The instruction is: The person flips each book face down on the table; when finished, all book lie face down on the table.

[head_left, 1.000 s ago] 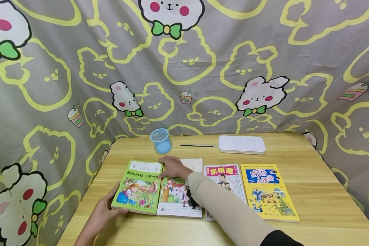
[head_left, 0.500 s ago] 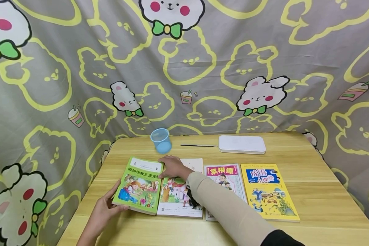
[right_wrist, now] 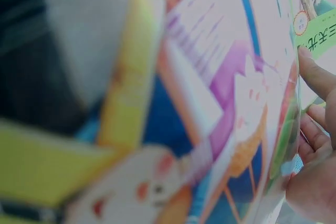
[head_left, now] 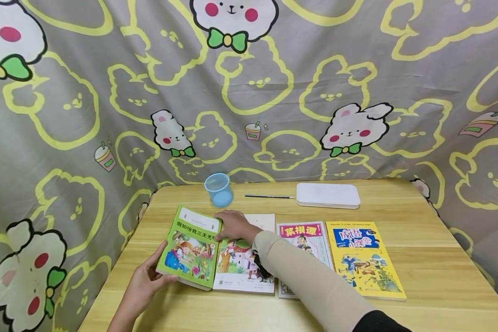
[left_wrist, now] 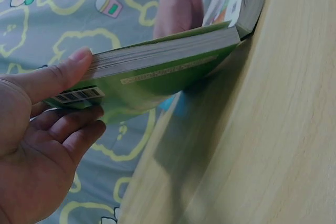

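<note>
A thick green picture-cover book (head_left: 191, 249) leans at a tilt, its left side raised off the table. My left hand (head_left: 147, 279) grips that raised side. In the left wrist view the thumb presses the page edge of the green book (left_wrist: 157, 59), with fingers under its back cover near a barcode. At its upper right corner, my right hand (head_left: 237, 226) holds the edge, thumb on the cover in the right wrist view. The right hand and forearm overlap a white-covered book (head_left: 249, 283) lying beside the green one.
Further right lie a pink-bordered book (head_left: 303, 230), partly hidden by the forearm, and a yellow book (head_left: 365, 263). Behind them stand a blue cup (head_left: 219, 190), a thin dark brush (head_left: 269, 197) and a white case (head_left: 328, 195) on the wooden table (head_left: 431, 258). A patterned curtain surrounds the table.
The green book's left side has risen off the table with my left hand, tilting it toward the right. The right hand has stayed at its corner.
</note>
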Tool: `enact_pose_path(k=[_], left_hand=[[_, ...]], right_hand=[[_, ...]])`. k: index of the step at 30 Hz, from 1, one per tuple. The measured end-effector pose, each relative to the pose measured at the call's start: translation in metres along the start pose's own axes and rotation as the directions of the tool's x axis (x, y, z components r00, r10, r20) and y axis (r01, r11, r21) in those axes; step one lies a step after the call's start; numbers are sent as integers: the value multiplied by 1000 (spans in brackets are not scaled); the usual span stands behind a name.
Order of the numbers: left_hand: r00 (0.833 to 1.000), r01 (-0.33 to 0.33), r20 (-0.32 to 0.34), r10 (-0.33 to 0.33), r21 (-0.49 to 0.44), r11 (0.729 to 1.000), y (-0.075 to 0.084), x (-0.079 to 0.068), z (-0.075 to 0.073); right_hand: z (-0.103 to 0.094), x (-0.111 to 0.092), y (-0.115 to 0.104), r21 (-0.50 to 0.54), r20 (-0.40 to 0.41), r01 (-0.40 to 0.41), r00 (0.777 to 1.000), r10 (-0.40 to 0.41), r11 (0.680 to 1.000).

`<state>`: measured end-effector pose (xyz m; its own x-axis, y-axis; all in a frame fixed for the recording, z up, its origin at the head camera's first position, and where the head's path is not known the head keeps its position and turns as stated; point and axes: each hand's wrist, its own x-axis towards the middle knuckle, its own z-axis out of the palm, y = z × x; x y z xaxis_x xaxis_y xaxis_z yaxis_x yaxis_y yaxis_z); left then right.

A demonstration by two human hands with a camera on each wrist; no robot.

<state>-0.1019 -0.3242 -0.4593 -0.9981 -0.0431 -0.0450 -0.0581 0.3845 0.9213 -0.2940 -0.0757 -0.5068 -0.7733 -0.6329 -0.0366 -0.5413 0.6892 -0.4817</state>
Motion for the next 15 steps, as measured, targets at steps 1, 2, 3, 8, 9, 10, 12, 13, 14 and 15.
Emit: enact_pose_path(k=[1,2,3,8,9,10,12,13,14,15], left_hand=[[1000,-2,0,2,-5,1000,0,0,1],[1000,-3,-2,3,-10,1000,1,0,1],[1000,-3,-1,3,-15,1000,2,-1,2],[1000,-24,6,24,-11,1000,5,-2,3],[999,-32,11,32,-7,999,6,-2,4],[999,-40,14,40,1,999,7,-2,4],[998,-61,21,61,17,998,7,-2,4],[997,-70,27,69,24,997,8,-2,4],[996,-79,31,78,26,997,9,-1,4],[996,-86,37,84,28,996,9,-1,5]], right_hand=[[0,0,0,0,0,-1,1000,1,1000],[0,0,-1,2,0,-1,1000,1,1000],[-1,0,-1,8,0,-2,1000,2,1000],[-3,0,-5,60,4,-7,1000,7,998],[-4,0,-6,72,8,-13,1000,13,997],[-4,0,-7,85,9,-18,1000,17,996],[-5,1,-9,107,15,-27,1000,25,994],[-6,1,-10,120,20,-31,999,29,992],[-6,1,-11,124,17,-29,999,27,992],[-7,2,-12,129,16,-26,1000,24,991]])
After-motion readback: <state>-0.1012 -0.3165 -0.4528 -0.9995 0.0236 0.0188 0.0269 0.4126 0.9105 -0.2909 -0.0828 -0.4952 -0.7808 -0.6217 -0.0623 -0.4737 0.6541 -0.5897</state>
